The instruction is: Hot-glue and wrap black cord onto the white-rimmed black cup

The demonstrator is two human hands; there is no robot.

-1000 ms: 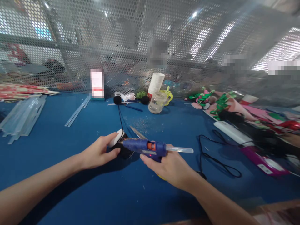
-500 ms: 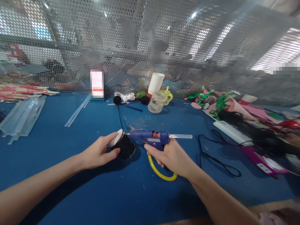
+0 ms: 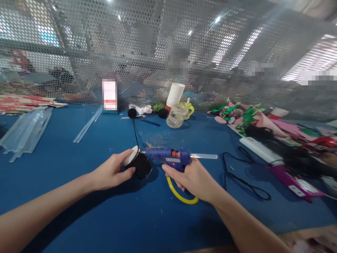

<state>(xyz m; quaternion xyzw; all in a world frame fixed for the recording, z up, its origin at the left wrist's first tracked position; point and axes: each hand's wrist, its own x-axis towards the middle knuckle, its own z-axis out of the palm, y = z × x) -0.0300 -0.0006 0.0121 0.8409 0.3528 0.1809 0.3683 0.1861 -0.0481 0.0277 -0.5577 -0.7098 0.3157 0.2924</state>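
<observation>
My right hand [image 3: 192,178] grips a blue glue gun [image 3: 168,156] with an orange part and a clear glue stick [image 3: 204,156] sticking out of its back. The nozzle points left and touches a black fuzzy piece with a white pad [image 3: 137,162]. My left hand [image 3: 112,172] pinches that piece and holds it against the blue table [image 3: 79,207]. A yellow loop [image 3: 181,197] hangs below the glue gun, under my right hand.
Clear glue sticks [image 3: 25,131] lie in a heap at the left, two more [image 3: 88,124] further in. A plastic jug [image 3: 177,115], paper cups [image 3: 175,93] and black pompoms stand by the mesh screen. Black cable [image 3: 244,181], a white power strip [image 3: 260,149] and pink-green craft pieces fill the right.
My right hand turned the glue gun from a tilted hold to upright and brought its nozzle onto the black piece. The left hand has stayed put.
</observation>
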